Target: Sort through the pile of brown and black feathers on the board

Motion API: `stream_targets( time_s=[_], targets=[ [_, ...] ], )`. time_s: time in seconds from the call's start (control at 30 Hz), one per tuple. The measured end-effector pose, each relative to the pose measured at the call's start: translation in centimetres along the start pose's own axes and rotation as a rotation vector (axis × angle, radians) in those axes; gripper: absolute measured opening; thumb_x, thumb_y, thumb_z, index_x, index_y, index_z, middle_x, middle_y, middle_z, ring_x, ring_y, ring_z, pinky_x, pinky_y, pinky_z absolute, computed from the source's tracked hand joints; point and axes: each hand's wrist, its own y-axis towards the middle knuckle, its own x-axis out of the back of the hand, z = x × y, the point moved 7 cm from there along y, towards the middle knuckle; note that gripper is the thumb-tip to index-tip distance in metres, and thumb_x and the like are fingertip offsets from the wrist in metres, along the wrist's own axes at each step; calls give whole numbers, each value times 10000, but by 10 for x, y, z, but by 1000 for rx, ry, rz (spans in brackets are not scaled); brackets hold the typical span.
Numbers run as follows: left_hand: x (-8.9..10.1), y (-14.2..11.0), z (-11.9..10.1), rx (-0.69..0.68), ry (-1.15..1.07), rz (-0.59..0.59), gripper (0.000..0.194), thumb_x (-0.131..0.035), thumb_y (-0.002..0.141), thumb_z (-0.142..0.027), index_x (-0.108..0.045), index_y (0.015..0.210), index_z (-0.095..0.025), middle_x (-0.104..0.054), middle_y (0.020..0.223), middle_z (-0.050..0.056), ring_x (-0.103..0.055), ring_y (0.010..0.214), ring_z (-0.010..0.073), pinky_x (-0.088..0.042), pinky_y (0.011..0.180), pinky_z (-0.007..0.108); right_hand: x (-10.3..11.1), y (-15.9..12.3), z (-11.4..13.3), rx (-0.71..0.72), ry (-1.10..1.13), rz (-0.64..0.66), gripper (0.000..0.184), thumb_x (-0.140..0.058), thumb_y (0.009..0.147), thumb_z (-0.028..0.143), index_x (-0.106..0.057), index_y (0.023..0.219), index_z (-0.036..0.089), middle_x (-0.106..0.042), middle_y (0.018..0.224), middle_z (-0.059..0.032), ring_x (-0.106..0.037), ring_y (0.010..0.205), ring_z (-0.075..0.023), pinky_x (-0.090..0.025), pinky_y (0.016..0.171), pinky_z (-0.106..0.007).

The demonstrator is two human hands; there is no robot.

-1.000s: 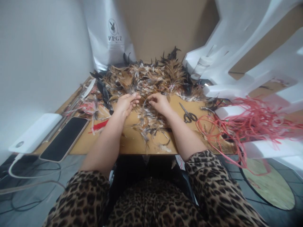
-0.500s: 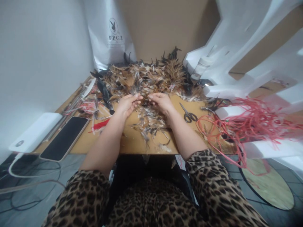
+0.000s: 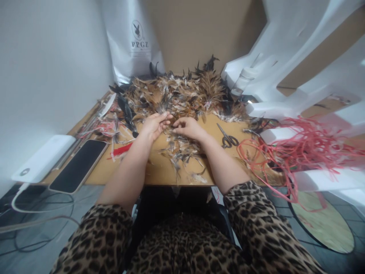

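My left hand (image 3: 156, 125) is over the table in front of a big heap of brown, white and black feathers (image 3: 176, 91). Its thumb and forefinger are pinched together; whatever they hold is too small to make out. Close beside it, my right hand (image 3: 189, 128) is palm down with loosely bent fingers, thumb and forefinger apart, nothing visible between them. Under and below both hands lies a smaller pile of loose feathers (image 3: 184, 148). Scissors (image 3: 228, 137) with dark handles rest on the table right of my right hand.
Red ribbon strands (image 3: 308, 144) tangle at the right, partly over white blocks. At the left are a phone (image 3: 79, 165), a white power bank (image 3: 42, 158) with a cable, and a red strip (image 3: 122, 149). A clear jar (image 3: 243, 82) leans at the back right.
My right hand has drawn slightly down and toward the left hand, its fingertips no longer pinched but apart over the small feather pile. The left hand keeps its pinch in the same place.
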Motion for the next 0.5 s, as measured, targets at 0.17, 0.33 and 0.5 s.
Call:
stream_targets(
  time_s=[0.17, 0.33, 0.5],
  targets=[
    [0, 1, 0, -8, -11, 12, 67, -642, 754, -136, -624, 805, -96, -682, 712, 40, -580, 474, 45, -381, 379, 112, 0, 2, 7, 90, -10, -105, 114, -648, 650, 241, -674, 705, 144, -592, 657, 1, -484, 618, -90, -366, 630, -235],
    [0, 3, 2, -10, -23, 41, 47, -617, 772, -128, -618, 802, -92, -677, 708, 34, -572, 466, 37, -370, 363, 101, 22, 4, -16, -166, 677, -291, 266, -713, 599, 367, -603, 720, 158, -476, 485, 67, -377, 439, -53, -278, 451, -197],
    [-4, 1, 6, 81, -90, 110, 41, -605, 773, -100, -619, 810, -92, -663, 689, 32, -566, 463, 41, -379, 361, 98, 25, 7, -17, -105, 819, -287, 337, -768, 548, 399, -580, 682, 154, -510, 509, 55, -378, 432, -41, -268, 427, -185]
  ],
)
